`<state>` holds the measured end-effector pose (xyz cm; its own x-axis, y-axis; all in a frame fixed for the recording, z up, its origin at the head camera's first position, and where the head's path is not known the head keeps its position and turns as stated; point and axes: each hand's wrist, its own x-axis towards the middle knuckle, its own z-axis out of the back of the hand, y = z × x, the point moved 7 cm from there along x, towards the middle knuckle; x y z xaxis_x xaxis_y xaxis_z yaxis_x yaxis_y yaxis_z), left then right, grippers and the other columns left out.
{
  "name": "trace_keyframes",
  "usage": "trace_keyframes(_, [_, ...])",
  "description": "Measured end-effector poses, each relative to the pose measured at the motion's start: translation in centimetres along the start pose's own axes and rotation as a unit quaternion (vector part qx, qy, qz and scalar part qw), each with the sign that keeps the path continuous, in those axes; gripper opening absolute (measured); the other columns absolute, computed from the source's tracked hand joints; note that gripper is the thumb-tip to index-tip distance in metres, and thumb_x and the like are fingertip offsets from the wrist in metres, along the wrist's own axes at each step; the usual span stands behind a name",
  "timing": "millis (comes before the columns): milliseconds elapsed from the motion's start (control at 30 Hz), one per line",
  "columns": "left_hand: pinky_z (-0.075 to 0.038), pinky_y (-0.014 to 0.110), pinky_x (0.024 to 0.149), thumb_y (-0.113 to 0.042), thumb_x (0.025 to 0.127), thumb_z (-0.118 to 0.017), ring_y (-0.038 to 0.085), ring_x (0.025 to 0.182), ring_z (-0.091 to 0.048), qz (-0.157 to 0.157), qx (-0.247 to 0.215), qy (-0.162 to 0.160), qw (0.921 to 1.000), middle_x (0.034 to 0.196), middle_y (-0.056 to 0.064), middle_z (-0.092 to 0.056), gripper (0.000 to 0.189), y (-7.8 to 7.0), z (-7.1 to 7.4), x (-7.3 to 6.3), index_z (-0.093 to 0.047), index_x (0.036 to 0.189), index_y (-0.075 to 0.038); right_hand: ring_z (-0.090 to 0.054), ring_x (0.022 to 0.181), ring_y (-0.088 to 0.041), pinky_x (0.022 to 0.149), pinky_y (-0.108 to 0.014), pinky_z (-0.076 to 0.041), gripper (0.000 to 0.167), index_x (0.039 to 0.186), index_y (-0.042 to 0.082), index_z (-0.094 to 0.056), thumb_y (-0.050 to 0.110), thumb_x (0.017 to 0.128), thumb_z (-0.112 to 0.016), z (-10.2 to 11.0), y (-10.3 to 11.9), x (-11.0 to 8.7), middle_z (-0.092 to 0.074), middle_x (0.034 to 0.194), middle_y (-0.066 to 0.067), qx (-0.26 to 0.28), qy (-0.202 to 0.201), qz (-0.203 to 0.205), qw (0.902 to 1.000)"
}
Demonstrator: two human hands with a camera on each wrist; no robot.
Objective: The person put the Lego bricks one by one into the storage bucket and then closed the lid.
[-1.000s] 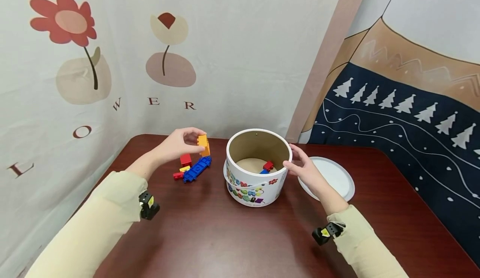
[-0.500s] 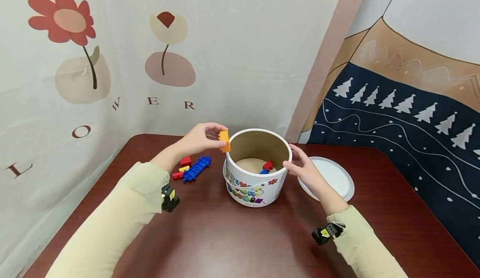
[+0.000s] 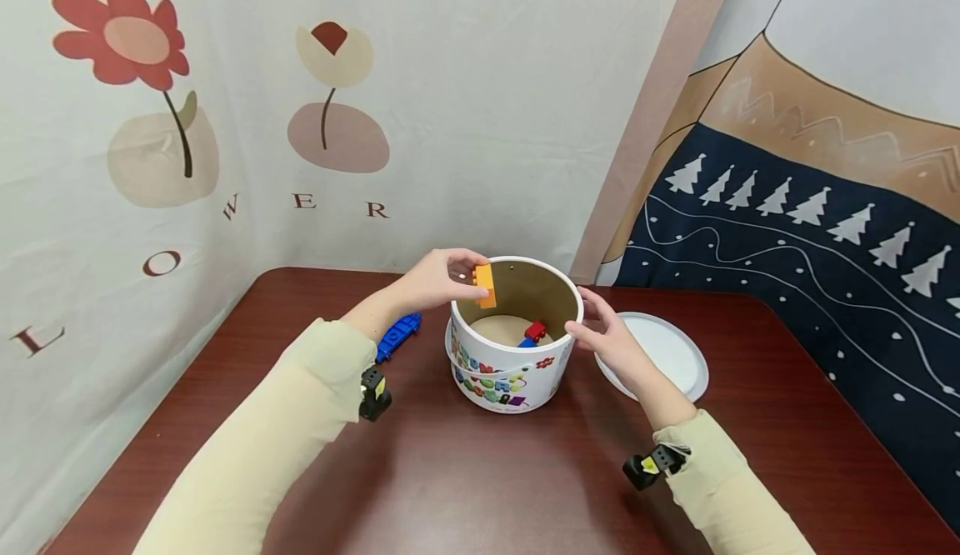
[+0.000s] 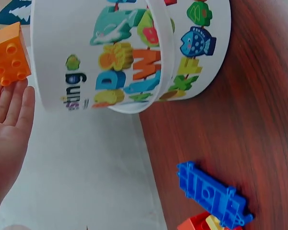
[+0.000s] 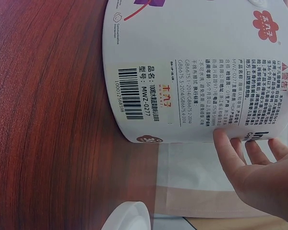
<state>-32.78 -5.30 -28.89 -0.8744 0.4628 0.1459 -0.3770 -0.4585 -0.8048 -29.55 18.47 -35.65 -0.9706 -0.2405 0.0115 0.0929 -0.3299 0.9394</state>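
Observation:
My left hand [image 3: 444, 278] pinches an orange building brick [image 3: 485, 287] between thumb and fingers, over the left part of the bucket's opening. Studs on the brick's side show in the left wrist view. The white toy bucket [image 3: 487, 376], printed with colourful pictures, stands upright with its mouth up. At its right side, my right hand [image 3: 611, 334] holds the wall near the rim, thumb to the front and fingers behind. A small red and blue toy piece [image 3: 533, 334] lies inside on the bucket's floor.
Left of the bucket lies a long blue toy base [image 3: 398, 336]. Beside it, red and yellow pieces [image 4: 209, 223] show in the left wrist view, hidden by my arm from the head. A round white lid [image 3: 671, 355] lies on the brown table [image 3: 480, 472] at right.
My left hand has carried the orange brick rightward, from above the blue toy base to over the bucket's mouth. The right hand and the bucket have stayed in place.

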Motion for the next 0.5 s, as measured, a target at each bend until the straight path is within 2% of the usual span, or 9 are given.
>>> trace_keyframes(133, [-0.054, 0.035, 0.086, -0.017, 0.08, -0.072, 0.027, 0.103, -0.06, 0.004, 0.0, 0.003, 1.0, 0.114, 0.016, -0.061, 0.05, 0.17, -0.54, 0.22, -0.055, 0.126, -0.003, -0.039, 0.129, -0.041, 0.101, -0.055, -0.039, 0.065, 0.149, 0.013, -0.019, 0.021, 0.095, -0.054, -0.04, 0.03, -0.03, -0.031, 0.145, -0.023, 0.003, 0.001, 0.002, 1.0])
trace_keyframes(300, [-0.054, 0.034, 0.085, -0.016, 0.08, -0.072, 0.027, 0.102, -0.061, -0.006, -0.005, 0.008, 0.9999, 0.113, 0.017, -0.062, 0.051, 0.1, -0.89, 0.26, -0.055, 0.126, -0.001, -0.038, 0.129, -0.041, 0.101, -0.055, -0.039, 0.063, 0.149, 0.012, -0.019, 0.018, 0.095, -0.052, -0.04, -0.03, -0.03, -0.031, 0.144, -0.023, 0.004, 0.0, 0.0, 1.0])
trace_keyframes(500, [-0.049, 0.04, 0.096, -0.016, 0.081, -0.072, 0.031, 0.113, -0.057, -0.012, -0.021, 0.002, 0.9997, 0.124, 0.019, -0.058, 0.051, 0.23, -0.4, 0.23, -0.054, 0.127, -0.001, -0.038, 0.129, -0.041, 0.101, -0.055, -0.04, 0.064, 0.149, 0.013, -0.019, 0.019, 0.095, -0.053, -0.02, -0.03, 0.02, -0.031, 0.145, -0.022, 0.005, -0.001, 0.0, 1.0])
